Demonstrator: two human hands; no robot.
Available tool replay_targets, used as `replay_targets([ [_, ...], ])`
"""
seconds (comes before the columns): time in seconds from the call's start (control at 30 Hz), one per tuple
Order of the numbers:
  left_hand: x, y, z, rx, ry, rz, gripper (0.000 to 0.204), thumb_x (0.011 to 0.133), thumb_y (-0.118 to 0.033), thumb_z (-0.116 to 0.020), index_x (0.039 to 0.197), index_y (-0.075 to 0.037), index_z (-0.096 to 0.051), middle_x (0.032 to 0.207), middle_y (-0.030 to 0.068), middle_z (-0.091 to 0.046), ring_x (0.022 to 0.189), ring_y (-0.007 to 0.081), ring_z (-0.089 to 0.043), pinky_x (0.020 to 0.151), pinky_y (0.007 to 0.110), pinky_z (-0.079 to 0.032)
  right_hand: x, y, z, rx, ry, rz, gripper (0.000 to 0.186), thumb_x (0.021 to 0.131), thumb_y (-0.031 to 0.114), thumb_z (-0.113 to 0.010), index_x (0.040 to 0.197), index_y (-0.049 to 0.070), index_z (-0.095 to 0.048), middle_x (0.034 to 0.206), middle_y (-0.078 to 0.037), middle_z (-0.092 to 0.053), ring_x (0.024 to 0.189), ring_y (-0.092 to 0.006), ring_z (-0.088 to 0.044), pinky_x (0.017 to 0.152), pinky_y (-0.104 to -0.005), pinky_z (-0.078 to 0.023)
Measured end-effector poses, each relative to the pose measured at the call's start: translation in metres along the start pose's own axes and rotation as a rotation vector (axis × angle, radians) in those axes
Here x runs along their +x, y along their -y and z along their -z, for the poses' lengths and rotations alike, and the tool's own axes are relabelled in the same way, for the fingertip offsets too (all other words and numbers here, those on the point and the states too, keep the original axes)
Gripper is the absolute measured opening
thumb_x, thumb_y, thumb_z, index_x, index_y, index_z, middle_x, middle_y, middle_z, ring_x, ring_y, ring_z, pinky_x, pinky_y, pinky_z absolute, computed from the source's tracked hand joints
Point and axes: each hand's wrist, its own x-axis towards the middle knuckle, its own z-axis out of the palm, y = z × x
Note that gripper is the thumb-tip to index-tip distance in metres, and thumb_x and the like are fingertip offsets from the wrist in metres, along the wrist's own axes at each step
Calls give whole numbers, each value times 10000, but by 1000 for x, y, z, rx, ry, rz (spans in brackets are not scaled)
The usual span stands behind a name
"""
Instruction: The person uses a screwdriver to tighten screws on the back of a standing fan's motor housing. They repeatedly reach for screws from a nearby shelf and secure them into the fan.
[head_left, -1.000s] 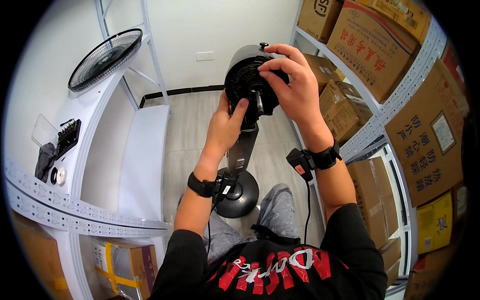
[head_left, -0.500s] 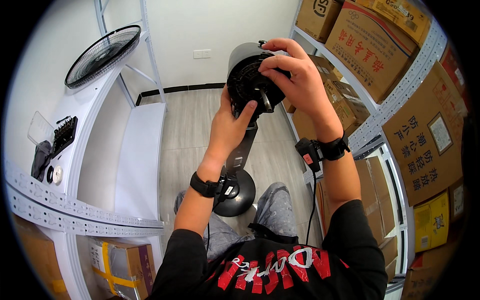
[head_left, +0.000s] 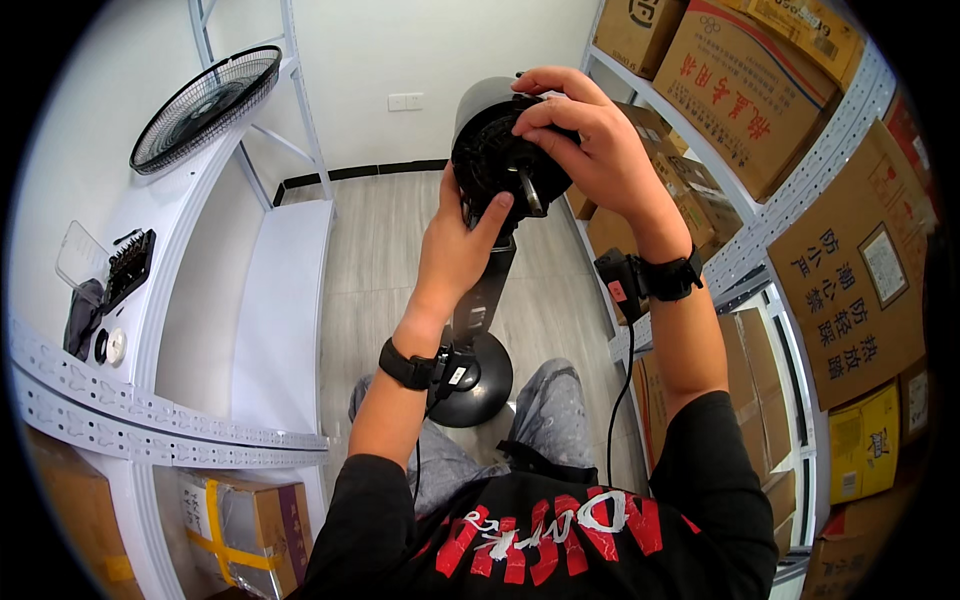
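Observation:
A dark stand fan's motor head is raised in front of me, tilted so its open face and bare metal shaft show. My left hand grips its left and lower side, thumb on the front face near the shaft. My right hand is closed at the head's upper right, index finger over the rim and the other fingertips pinched against the face. Whatever small part lies under those fingertips is hidden. Below, the fan's pole runs down to a round black base on the floor between my legs.
On the left white shelf lie a round black fan grille, a bit set with a clear lid, a dark cloth and two small rings. Cardboard boxes fill the right rack. Cables hang from both wrist straps.
Both hands and the fan head have shifted slightly up and left. My right fingers have moved a little along the rim; both hands keep their hold.

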Motion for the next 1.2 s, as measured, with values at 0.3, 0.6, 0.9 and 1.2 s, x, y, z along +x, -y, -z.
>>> replay_targets([
  [0.3,-1,-1,-3,-9,-8,4,858,958,-566,-580,1567,-65,-241,1286,220,-649,1185,377,-639,965,390,-498,0,-5,-2,81,-28,-29,83,872,-24,-683,927,38,-694,1208,-93,-619,1107,-241,-621,948,-334,-501],
  [0.6,-1,-1,-3,-40,-28,-1,790,977,-527,-576,1556,-76,-281,1303,207,-644,1178,366,-644,969,381,-493,4,-5,4,125,48,-26,87,860,-33,-691,918,31,-691,1226,-83,-599,1134,-245,-603,962,-339,-495],
  [0.9,-3,-5,-7,-58,-47,-9,746,989,-497,-569,1545,-82,-295,1291,190,-652,1164,347,-655,944,380,-507,3,0,-3,60,-72,-44,93,833,2,-708,911,51,-705,1230,-91,-601,1018,-257,-646,870,-355,-542],
  [1.2,-5,-9,-8,-48,-62,1,766,988,-483,-577,1556,-78,-261,1240,205,-674,1123,357,-675,924,391,-518,2,4,2,21,-37,-63,113,818,-21,-719,907,29,-671,1178,-90,-628,1081,-259,-629,926,-334,-517],
])
